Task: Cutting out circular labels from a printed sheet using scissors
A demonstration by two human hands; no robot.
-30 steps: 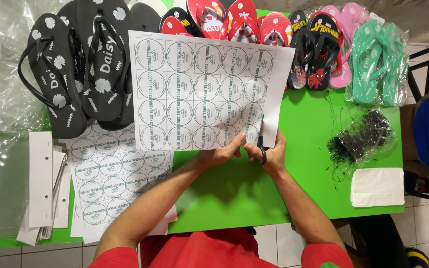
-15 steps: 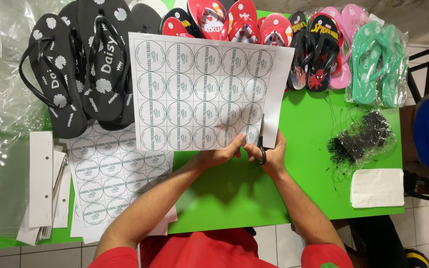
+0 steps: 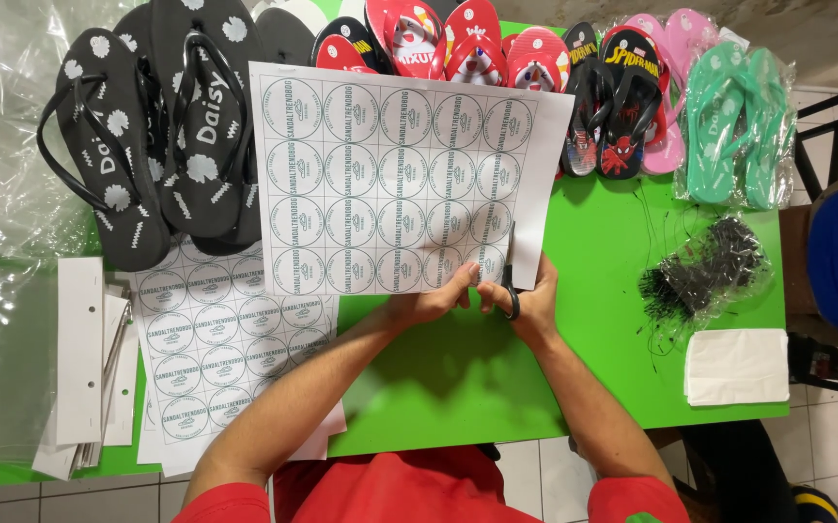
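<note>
Unmoved: scissors [image 3: 509, 276] in glossy label sheet [image 3: 395, 179]

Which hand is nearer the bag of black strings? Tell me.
Right. The right hand, working the scissors at the sheet's edge, lies closer to the bag of black strings; the left hand holds the sheet farther away.

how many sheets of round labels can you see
2: one sheet held up by the left hand while scissors cut it, one flat on the table; more may lie beneath.

Blk flip-flops [image 3: 148, 126], teal pair [image 3: 734, 121], white cloth [image 3: 737, 366]
</note>
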